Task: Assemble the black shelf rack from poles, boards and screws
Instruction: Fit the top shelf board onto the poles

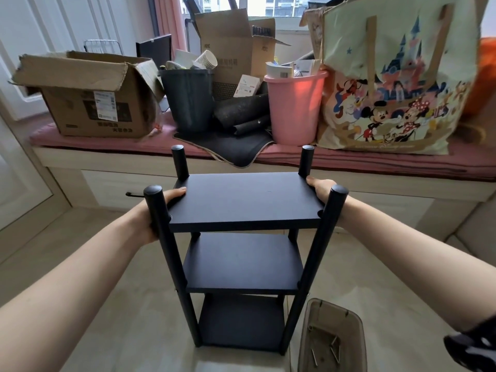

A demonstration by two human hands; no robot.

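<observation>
The black shelf rack stands upright on the floor, with three boards between four black poles. My left hand grips the left edge of the top board, thumb on top, partly hidden behind the near-left pole. My right hand grips the right edge of the same board, thumb on top, behind the near-right pole. The middle board and bottom board lie below.
A clear plastic tray with several screws sits on the floor at the rack's right foot. Behind, a window bench carries cardboard boxes, a dark bin, a pink bucket and a cartoon tote bag.
</observation>
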